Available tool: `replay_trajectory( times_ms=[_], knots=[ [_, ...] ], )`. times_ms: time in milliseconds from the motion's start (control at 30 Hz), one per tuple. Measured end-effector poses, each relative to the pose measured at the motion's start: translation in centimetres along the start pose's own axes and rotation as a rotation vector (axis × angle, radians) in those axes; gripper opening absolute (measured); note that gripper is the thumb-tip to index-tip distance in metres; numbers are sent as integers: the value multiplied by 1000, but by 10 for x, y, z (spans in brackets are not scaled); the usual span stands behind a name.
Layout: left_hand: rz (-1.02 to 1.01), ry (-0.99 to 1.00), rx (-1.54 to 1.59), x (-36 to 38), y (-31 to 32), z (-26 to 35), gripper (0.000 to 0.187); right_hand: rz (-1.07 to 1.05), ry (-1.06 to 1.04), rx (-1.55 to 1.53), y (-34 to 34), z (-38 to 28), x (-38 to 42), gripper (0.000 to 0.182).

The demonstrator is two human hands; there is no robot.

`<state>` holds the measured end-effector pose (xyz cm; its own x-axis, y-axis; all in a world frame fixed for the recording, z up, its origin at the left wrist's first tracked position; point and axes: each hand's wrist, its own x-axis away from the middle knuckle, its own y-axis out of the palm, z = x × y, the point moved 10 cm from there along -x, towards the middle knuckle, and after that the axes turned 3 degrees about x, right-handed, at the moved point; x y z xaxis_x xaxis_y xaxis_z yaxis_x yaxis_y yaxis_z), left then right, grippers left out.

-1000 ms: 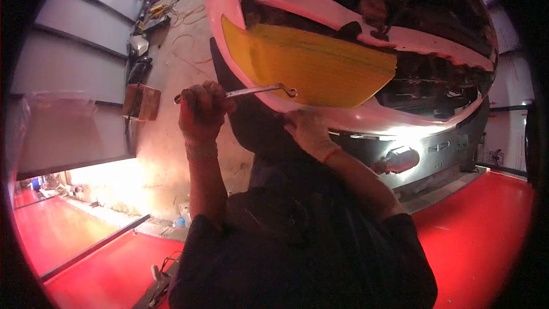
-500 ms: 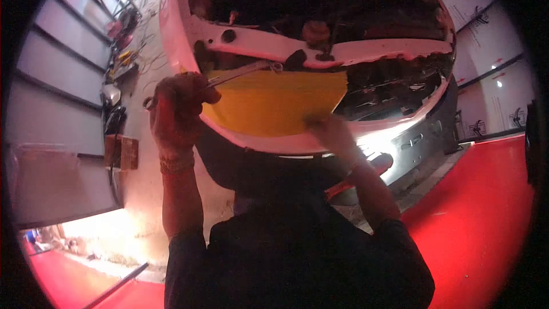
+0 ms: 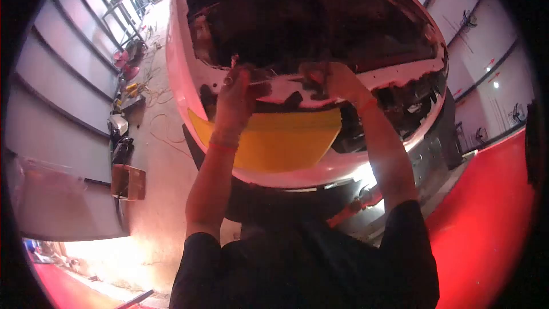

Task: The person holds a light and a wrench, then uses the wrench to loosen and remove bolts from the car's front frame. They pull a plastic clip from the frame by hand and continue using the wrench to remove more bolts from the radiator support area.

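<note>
My left hand (image 3: 235, 97), in a pale cuffed glove, is closed around a combination wrench (image 3: 227, 81) above the front crossmember of a car (image 3: 177, 74). One ring end sticks out at the left of my fist, and the shaft points right. My right hand (image 3: 334, 80) is raised at the same crossmember, fingers curled in near the wrench's far end. Shadow hides what those fingers hold. Just below both hands, a yellow panel (image 3: 274, 143) covers the headlight area on the car's front.
The dark engine bay (image 3: 303, 17) lies open beyond my hands. A bright lamp (image 3: 366, 177) shines below the bumper at right. Along the left wall are a cardboard box (image 3: 128, 182), cables and loose parts. Red flooring (image 3: 480, 212) lies at right.
Both hands have moved up and inward to the crossmember, the left carrying the wrench. My right hand has left the yellow panel's lower right edge. The view has shifted.
</note>
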<state>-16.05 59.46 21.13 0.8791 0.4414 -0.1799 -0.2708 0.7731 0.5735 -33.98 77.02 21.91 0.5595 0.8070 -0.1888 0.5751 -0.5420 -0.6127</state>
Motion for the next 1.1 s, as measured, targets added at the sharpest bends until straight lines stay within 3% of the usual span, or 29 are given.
replay_trajectory(
  times_ms=[67,200,267,300,333,367,400,500,533,600,633,667,700,733,767,833,867,933,967,1000,1033,1067,1100],
  knots=[
    [-18,-60,5,-7,-7,-14,36,-47,130,152,3,-17,7,34],
    [0,-29,36,-23,-9,-15,39,-68,54,491,5,-5,9,33],
    [-55,-73,23,-46,-16,-23,41,-4,-37,138,7,7,3,32],
    [-46,-24,9,-54,-13,-9,41,-40,-60,222,7,0,2,38],
    [44,15,-196,-59,-15,1,43,-74,-78,305,10,-10,6,44],
    [138,47,-398,-61,-18,12,45,-100,95,81,12,-7,8,44],
    [150,83,-408,-65,-17,19,45,-130,270,-140,18,-1,12,44],
    [200,138,-221,-67,-22,34,48,-93,243,-293,19,10,10,29],
    [180,85,-350,-61,-20,36,43,-73,43,12,12,-4,2,27],
    [162,41,-482,-46,-13,55,37,-32,21,130,8,-6,4,27],
    [16,-76,-779,-33,7,61,34,9,10,246,4,-9,5,27],
    [-132,-198,-1075,-22,17,55,31,10,-4,246,4,-12,6,27],
    [-123,-188,-1083,-17,9,49,31,-30,122,-26,10,0,6,25],
    [-221,44,-1222,-11,15,46,32,-80,250,-299,20,9,9,24],
    [-319,280,-1351,2,27,45,34,-90,239,-300,19,3,9,24],
    [-364,217,-1468,11,30,26,37,-60,4,195,8,-25,4,16],
    [-420,141,-1572,13,33,11,41,-65,-12,195,9,-26,3,16],
    [-516,65,-1681,15,58,-5,48,-112,63,-109,15,-15,4,11],
    [-654,359,-1663,13,69,-34,51,-123,46,-108,18,-4,-1,11],
    [-791,656,-1623,18,73,-59,54,-155,74,-317,26,15,-8,12],
    [-600,147,-1268,10,84,-41,54,-187,103,-524,32,24,-11,14],
    [-394,-308,-866,19,96,-35,54,-193,89,-522,30,18,-8,14],
    [-390,-296,-875,13,99,-51,54,-165,-136,-80,20,-9,-3,12]
  ],
)
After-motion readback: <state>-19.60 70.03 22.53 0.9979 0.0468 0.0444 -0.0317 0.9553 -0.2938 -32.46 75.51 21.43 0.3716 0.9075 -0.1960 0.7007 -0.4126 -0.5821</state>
